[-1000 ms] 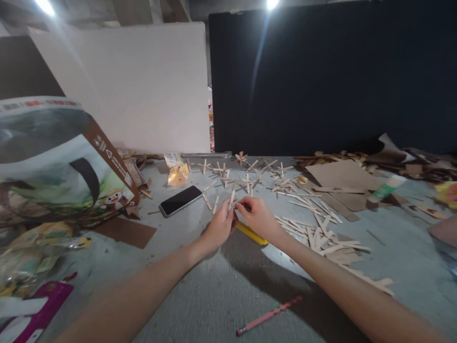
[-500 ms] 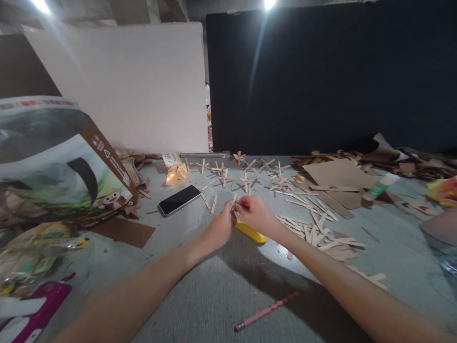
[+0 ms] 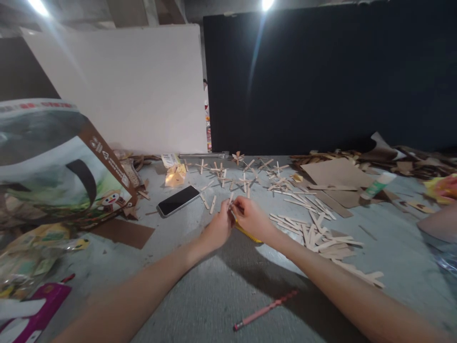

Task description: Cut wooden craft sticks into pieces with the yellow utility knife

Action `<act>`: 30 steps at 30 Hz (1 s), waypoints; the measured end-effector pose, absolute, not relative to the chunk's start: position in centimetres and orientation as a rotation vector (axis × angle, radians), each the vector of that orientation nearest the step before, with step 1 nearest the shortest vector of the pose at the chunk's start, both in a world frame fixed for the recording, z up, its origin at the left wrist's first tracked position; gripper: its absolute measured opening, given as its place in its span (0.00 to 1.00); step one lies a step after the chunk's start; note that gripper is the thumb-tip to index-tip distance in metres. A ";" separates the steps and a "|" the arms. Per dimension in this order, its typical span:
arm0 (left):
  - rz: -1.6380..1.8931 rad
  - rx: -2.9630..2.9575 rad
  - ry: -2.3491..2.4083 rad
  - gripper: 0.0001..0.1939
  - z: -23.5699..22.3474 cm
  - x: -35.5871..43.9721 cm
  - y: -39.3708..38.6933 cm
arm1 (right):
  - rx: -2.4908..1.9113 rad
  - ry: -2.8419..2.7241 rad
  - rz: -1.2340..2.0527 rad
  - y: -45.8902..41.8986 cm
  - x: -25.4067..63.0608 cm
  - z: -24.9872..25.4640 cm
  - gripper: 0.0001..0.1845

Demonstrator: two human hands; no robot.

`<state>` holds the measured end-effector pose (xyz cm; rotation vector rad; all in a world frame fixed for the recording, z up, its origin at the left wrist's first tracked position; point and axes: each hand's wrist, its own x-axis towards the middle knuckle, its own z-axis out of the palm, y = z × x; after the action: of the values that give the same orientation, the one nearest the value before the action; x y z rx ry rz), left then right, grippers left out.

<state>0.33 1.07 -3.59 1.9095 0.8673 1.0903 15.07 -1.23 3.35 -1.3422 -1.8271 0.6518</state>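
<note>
Two bare hands meet above a grey counter (image 3: pixel 193 300), fingertips gathered around a narrow pale wooden stick (image 3: pixel 231 196) whose upper end rises between them. The left hand (image 3: pixel 222 223) has its fingers closed on the stick; the right hand (image 3: pixel 250 218) bends its fingers in close against it, though whether they grip it as well cannot be told. A yellow strip with a toothed edge (image 3: pixel 249 233) lies just below, partly hidden by the right hand.

Beyond the hands, small pale wooden sticks joined in crosses (image 3: pixel 244 179) spread across the far part of the counter, some standing upright. To the right of the hands, loose flat pale wooden sticks (image 3: pixel 316 234) lie in an overlapping heap, near brown cardboard sheets (image 3: pixel 337 175) and a white-and-green tube (image 3: pixel 379 186) that rests at their right side. To the left, a black-screened phone (image 3: pixel 178 200) lies face up, well apart from a large printed plastic bag (image 3: pixel 76 166) with a cartoon figure. A flat brown cardboard rectangle (image 3: pixel 124 232) lies beside the bag. In the foreground, a pink pencil with a twisted end (image 3: pixel 266 310) lies at a slant. A white panel (image 3: pixel 124 90) and a black panel (image 3: pixel 303 81) stand behind.
</note>
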 end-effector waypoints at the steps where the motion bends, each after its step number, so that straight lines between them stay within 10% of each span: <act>1: 1.097 1.874 0.865 0.20 -3.4 0.4 1.1 | -1.344 -1.838 0.652 -1.3 15.1 3.5 0.10; 30: 1.056 1.831 0.929 0.24 -2.7 -0.1 1.1 | -1.477 -2.041 0.762 -1.8 16.3 6.4 0.17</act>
<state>-0.11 1.05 -2.70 1.8314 0.9285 1.0558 16.33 -1.84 6.35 -1.4769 -2.0408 0.7618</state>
